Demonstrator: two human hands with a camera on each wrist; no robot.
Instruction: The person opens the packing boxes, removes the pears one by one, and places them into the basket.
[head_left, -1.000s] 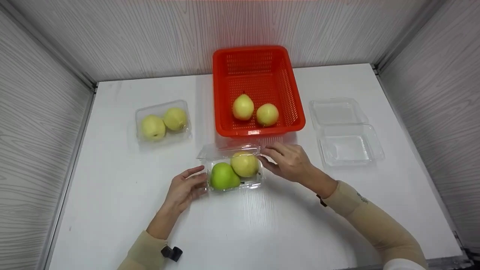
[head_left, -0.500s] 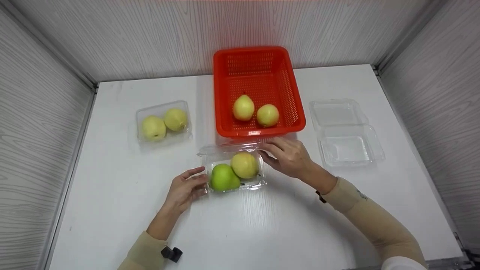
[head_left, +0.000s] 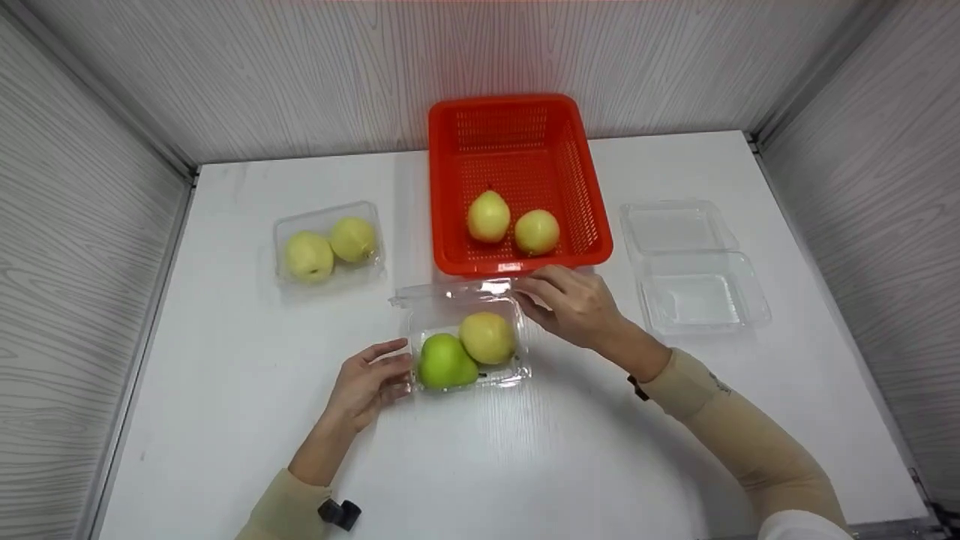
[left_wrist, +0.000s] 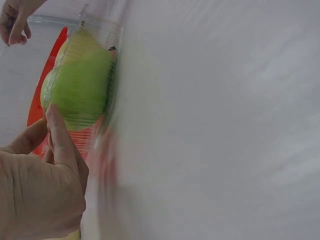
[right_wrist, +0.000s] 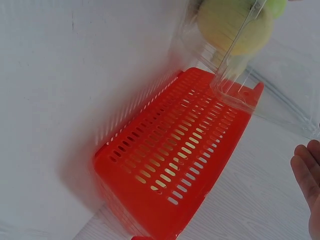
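Observation:
A clear plastic clamshell box (head_left: 504, 379) in the middle of the table holds a green pear (head_left: 445, 362) and a yellow pear (head_left: 487, 338). Its hinged lid (head_left: 450, 292) is raised along the far side. With extended fingers, my left hand (head_left: 371, 382) touches the left end wall; in the left wrist view, the fingertips lie right at the rim near the green pear (left_wrist: 82, 90). My right hand (head_left: 570, 304) pinches the lid's right corner between thumb and fingers. In the right wrist view, that hand (right_wrist: 311, 177) shows only at the right edge.
A red basket (head_left: 442, 187) with two yellow pears (head_left: 488, 217) stands just behind the box. At left, another clear box (head_left: 326, 217) contains two yellow pears (head_left: 309, 256). An open clamshell box (head_left: 694, 300) lies at right. Grey wood-grain panels (head_left: 300, 75) surround the table.
My right hand has moved slightly away from me, and the lid has tilted back from over the pears. The box and my left hand have shifted a little toward me.

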